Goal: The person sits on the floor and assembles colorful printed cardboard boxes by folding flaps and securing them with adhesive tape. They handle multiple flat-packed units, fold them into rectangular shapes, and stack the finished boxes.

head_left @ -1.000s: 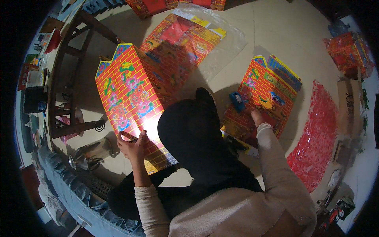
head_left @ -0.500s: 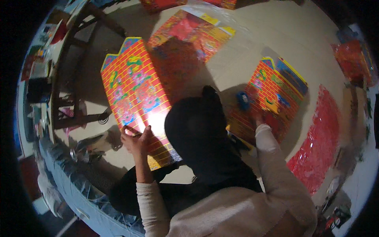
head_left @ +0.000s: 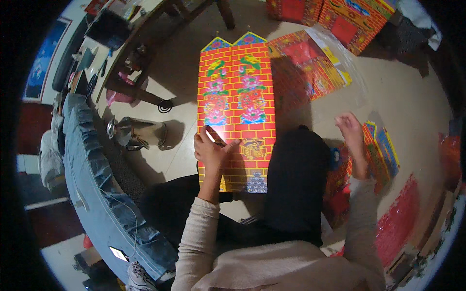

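Note:
A tall printed panel (head_left: pixel 238 133), red with yellow brick lines, flowers, fish and a two-peaked top, stands in front of my lap. My left hand (head_left: pixel 211 153) grips its lower left part, thumb spread across the printed face. Apart from the panel, my right hand (head_left: pixel 350 131) is raised over my right knee with its fingers curled together; whether something small is between them I cannot make out. Below and beside that hand lie smaller brick-patterned pieces (head_left: pixel 381 153) with blue and yellow peaked edges, next to a small blue object (head_left: pixel 335 158) partly hidden by my knee.
Flat printed sheets (head_left: pixel 310 65) with clear plastic lie on the floor ahead, and printed boxes (head_left: pixel 347 24) stand behind them. A wooden table (head_left: pixel 133 89) and a metal kettle (head_left: pixel 138 132) are at the left. Red plastic wrap (head_left: pixel 398 218) lies at the right.
My right hand has lifted away from the printed pieces at the right. The panel in my left hand now looks straighter and faces me more. The whole view has turned.

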The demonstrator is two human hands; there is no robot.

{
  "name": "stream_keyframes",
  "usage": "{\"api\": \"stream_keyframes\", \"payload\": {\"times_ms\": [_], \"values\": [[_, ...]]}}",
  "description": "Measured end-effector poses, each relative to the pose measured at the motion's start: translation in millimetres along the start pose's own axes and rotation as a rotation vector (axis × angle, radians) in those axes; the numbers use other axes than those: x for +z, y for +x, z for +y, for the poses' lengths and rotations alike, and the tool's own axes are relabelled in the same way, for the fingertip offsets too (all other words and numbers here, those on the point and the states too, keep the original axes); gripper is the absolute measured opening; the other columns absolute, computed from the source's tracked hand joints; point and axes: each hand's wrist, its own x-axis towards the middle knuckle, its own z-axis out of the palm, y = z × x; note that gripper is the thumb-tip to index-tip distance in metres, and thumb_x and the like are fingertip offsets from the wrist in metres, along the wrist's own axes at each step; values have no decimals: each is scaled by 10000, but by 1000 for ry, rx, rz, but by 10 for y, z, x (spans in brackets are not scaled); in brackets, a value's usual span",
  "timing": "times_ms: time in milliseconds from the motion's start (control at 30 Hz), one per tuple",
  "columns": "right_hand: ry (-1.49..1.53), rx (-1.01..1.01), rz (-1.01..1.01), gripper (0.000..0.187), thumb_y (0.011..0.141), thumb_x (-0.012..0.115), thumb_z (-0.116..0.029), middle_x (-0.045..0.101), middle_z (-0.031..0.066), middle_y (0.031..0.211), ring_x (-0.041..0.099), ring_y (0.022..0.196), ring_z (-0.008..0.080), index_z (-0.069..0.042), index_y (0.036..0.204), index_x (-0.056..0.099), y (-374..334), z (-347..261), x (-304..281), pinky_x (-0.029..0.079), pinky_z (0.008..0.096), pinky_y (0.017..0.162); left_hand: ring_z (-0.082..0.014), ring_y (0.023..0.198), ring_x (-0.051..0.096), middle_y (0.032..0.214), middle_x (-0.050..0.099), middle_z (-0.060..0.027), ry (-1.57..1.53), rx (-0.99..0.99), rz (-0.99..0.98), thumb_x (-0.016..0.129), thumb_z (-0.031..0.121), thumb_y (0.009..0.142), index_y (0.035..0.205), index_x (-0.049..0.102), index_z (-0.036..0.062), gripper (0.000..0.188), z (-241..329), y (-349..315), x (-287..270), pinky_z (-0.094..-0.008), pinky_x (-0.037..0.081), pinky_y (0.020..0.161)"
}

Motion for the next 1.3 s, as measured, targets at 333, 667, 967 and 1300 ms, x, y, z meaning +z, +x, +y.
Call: {"api": "stream_keyframes", "payload": {"times_ms": [333, 667, 967, 1300], "values": [[-609, -241, -789, 268, 872, 667, -108, 652, 78, 836, 626, 785, 151, -65, 1135, 629, 466, -1526, 2161, 497, 303, 699, -422, 1364, 300, 1432, 328, -274, -73, -7, 30, 893, 494, 577, 1423, 346, 107, 1079, 144, -69, -68, -575, 223, 1063], [-745, -277, -777, 542, 846, 691, -89, 658, 99, 867, 624, 790, 191, -122, 1366, 540, 311, -1418, 2691, 496, 331, 702, -417, 1350, 325, 1430, 346, -267, -151, -5, 88, 885, 541, 560, 1415, 398, 61, 1095, 112, -97, -89, -523, 234, 1082], [-916, -296, -691, 698, 842, 697, -108, 658, 116, 801, 640, 722, 231, -177, 1479, 420, 253, -1323, 2737, 504, 363, 681, -398, 1354, 315, 1416, 359, -263, -181, -35, 78, 906, 469, 552, 1408, 391, 47, 1084, 125, -93, -170, -512, 234, 1077], [-1214, -386, -558, 820, 802, 726, -282, 688, 219, 1008, 684, 902, 380, -133, 1496, 316, 132, -1441, 2815, 536, 500, 745, -398, 1352, 318, 1421, 358, -265, -181, -24, 94, 910, 452, 549, 1411, 372, 52, 1092, 120, -102, -143, -519, 233, 1075]]}}
